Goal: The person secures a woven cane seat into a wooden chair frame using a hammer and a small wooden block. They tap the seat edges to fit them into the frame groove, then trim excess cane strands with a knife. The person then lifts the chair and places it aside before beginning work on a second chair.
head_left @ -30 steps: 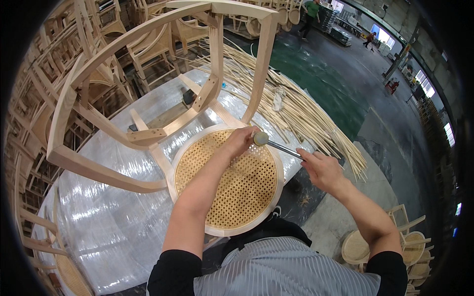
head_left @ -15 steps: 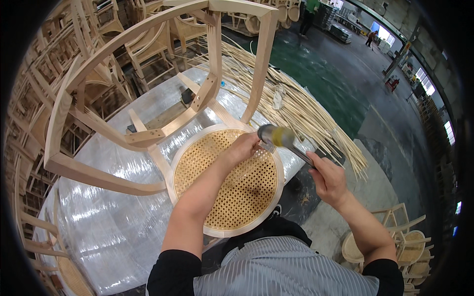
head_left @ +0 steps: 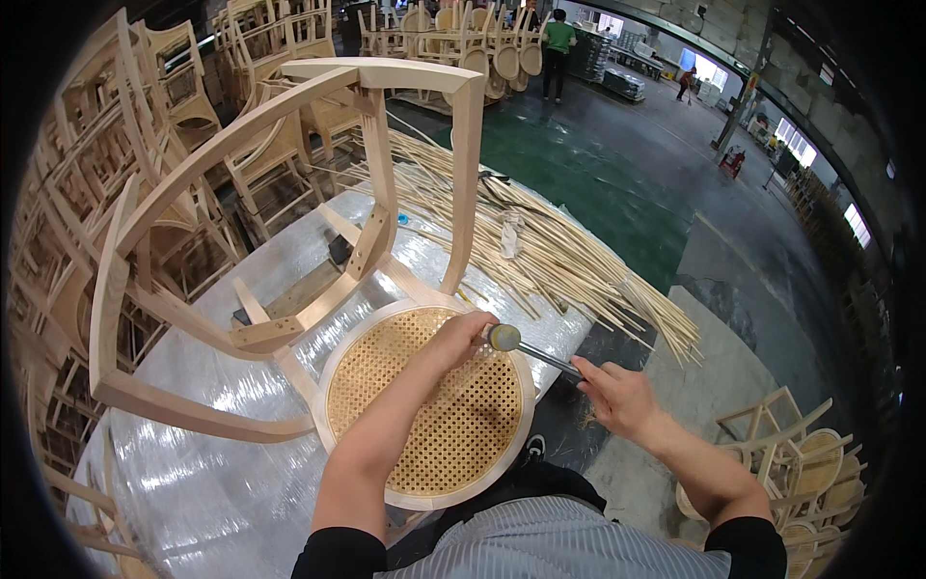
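Note:
A pale, unfinished wooden chair frame (head_left: 468, 183) lies on the plastic-covered table in front of me. Joined to its near end is a round woven cane panel (head_left: 453, 434) in a light wooden ring. My right hand (head_left: 622, 398) is closed around the metal handle of a mallet (head_left: 503, 337) with a yellowish face. The mallet's head is at the ring's upper right part, right beside the fingertips of my left hand (head_left: 459, 342). That hand rests over the panel, its fingers pinched together at the ring; what they hold is hidden by the hand and the mallet.
Long thin cane strips (head_left: 579, 280) lie piled along the table's far right side. Stacked wooden chair frames (head_left: 174, 135) crowd the left and back. More round-panelled chairs (head_left: 815, 463) stand at lower right. A person in green (head_left: 558, 39) stands far off.
The mallet's head has come down to the ring beside my left fingers, and my right hand has lowered with it. My view has tilted up, showing more of the workshop.

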The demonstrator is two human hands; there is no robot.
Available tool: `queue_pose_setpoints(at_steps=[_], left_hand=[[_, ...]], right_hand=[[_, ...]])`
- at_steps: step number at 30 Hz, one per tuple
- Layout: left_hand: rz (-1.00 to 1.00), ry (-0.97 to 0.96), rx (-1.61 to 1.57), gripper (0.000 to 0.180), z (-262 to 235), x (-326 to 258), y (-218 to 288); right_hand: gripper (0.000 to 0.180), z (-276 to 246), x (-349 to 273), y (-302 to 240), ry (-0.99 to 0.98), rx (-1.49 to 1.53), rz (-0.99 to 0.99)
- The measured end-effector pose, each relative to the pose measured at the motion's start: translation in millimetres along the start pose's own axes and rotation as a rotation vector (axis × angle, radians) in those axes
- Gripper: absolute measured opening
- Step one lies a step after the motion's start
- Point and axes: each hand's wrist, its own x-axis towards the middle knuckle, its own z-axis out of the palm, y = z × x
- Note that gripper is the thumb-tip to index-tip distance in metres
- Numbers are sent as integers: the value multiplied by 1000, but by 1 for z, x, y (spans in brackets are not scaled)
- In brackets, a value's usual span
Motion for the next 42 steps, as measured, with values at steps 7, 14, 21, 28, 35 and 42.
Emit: queue_pose_setpoints(at_steps=[7, 14, 21, 28, 35, 42], left_hand=[[119, -10, 140, 42, 12, 7, 1], [221, 27, 168, 48, 22, 9, 3], [-30, 281, 107, 34, 51, -22, 10], [-284, 468, -465, 40, 129, -132, 30], [-700, 313, -5, 49, 67, -231, 50], [-579, 554, 209, 48, -12, -272, 47]], right_hand=[[50, 11, -16, 13, 4, 13, 64], [46, 16, -22, 17, 76, 153, 39], [37, 39, -43, 13, 51, 451, 278], [37, 68, -118, -5, -20, 831, 704], [38, 94, -129, -10, -55, 1001, 940], [40, 99, -102, 42, -95, 962, 887]])
